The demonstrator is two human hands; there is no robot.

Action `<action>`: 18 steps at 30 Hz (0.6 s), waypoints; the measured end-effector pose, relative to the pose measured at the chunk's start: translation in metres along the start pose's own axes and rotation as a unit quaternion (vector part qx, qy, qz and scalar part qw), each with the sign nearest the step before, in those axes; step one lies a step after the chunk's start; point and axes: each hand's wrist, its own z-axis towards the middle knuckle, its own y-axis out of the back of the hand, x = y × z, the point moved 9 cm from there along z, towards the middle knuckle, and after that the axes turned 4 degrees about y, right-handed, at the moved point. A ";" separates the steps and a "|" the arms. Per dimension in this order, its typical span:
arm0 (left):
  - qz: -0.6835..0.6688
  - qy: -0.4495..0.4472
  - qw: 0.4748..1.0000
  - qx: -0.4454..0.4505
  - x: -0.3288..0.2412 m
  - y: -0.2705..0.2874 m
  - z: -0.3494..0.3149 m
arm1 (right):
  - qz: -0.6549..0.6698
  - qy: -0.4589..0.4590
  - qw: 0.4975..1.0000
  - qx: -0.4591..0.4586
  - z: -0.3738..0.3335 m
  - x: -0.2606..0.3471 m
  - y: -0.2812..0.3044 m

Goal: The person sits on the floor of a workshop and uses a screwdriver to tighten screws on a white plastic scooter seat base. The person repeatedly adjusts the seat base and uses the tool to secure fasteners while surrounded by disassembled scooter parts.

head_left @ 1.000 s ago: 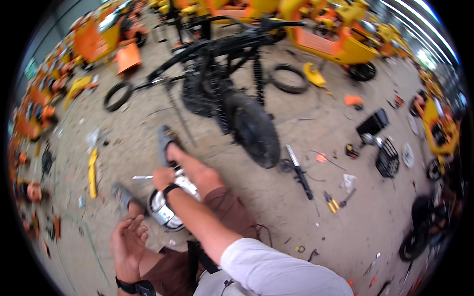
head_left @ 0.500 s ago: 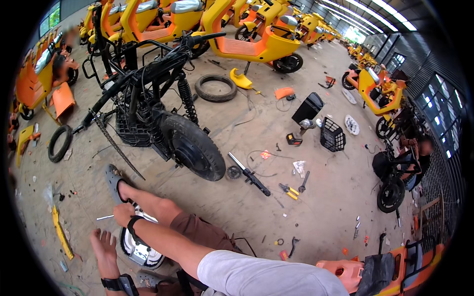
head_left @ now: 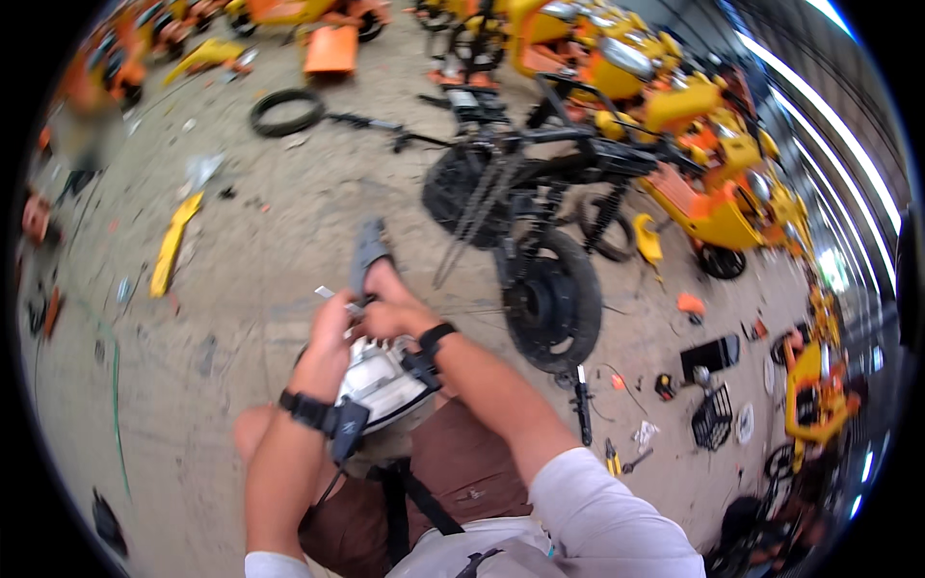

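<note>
Between my bent legs lies a rounded white and silvery part [head_left: 376, 383] with a dark rim; its kind does not show clearly. My hands are close together just above its far end. A short pale metal rod [head_left: 326, 291] sticks out beyond them. My right hand [head_left: 387, 320] is closed, apparently on this rod, though its fingers are partly smeared by motion. My left hand [head_left: 330, 335] is up against the right one, its fingers mostly hidden and blurred, so its grip is unclear.
Ahead to the right stands a stripped black scooter frame [head_left: 540, 159] with a wheel [head_left: 553, 301]. Loose tires, a yellow strip [head_left: 176, 244], a black basket [head_left: 712, 418], pliers [head_left: 612, 457] and a wrench [head_left: 637, 460] lie on the floor. Yellow scooters line the back.
My view has swung left, so the scooter frame sits farther right. My left hand, spread and apart before, has come up to my right hand at the rod.
</note>
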 end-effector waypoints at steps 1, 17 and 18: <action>0.006 -0.009 1.000 0.013 -0.005 0.002 -0.004 | 0.002 -0.011 0.999 0.032 -0.001 0.006 -0.003; -0.094 -0.110 0.989 0.006 -0.067 0.015 -0.067 | 0.180 0.011 0.973 -0.141 -0.016 0.008 -0.002; -0.098 -0.114 0.989 0.007 -0.067 0.017 -0.065 | 0.178 0.003 0.972 -0.155 -0.011 0.003 -0.003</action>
